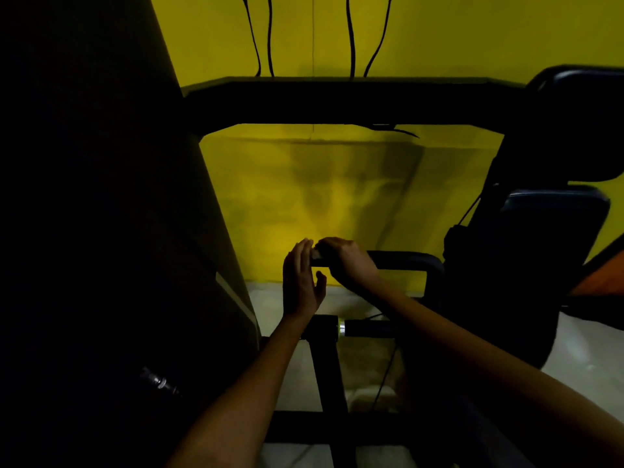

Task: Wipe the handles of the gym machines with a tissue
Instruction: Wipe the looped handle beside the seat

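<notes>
- Two hands meet at the free end of a dark handle bar (398, 257), low in the middle of the view.
- The right hand (347, 261) curls over the bar top, fingers wrapped round a pale tissue (316, 253) pressed against the bar's tip.
- The left hand (301, 282) stands flat beside that tip, at nine o'clock from the tissue, fingers straight, gripping nothing.
- The bar's long axis runs three-to-nine o'clock; its free end points to nine, its far end bends down at three.
- A second grip with a shiny collar (341, 327) lies at six o'clock, parallel.
- A black frame beam (337, 103) spans twelve o'clock, the yellow wall (320, 190) behind it; dark padded seat parts (553, 231) crowd three o'clock.
</notes>
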{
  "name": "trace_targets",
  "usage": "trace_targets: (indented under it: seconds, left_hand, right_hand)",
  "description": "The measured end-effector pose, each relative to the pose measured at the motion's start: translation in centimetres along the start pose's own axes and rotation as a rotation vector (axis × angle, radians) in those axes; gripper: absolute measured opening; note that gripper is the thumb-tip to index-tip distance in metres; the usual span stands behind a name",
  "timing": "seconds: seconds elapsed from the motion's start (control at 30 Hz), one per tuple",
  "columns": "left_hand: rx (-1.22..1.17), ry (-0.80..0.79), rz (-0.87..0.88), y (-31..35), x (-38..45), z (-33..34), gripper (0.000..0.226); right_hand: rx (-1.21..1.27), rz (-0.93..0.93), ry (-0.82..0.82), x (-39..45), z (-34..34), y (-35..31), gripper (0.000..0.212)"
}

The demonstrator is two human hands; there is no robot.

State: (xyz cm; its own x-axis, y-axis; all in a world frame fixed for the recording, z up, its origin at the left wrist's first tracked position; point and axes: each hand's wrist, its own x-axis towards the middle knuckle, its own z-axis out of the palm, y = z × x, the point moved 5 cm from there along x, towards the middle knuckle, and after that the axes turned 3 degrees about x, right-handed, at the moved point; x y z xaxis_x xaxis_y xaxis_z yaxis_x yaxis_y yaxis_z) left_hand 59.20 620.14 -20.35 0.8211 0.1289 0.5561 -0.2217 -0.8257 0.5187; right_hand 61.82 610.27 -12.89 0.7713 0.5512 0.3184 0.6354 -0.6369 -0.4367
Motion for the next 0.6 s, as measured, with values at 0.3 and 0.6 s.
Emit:
trace_targets:
  seconds: [0.3, 0.6]
  left_hand:
    - [-0.103, 0.025, -0.034, 0.3, 0.1, 0.1, 0.06]
    - [0.083, -0.101, -0.158, 1.2, 0.0, -1.2, 0.069]
  right_hand:
    - [-0.013, -0.175, -0.06, -0.1, 0.0, -0.1, 0.024]
    - [-0.037, -0.245, -0.108, -2.0, -1.8, 1.9, 0.026]
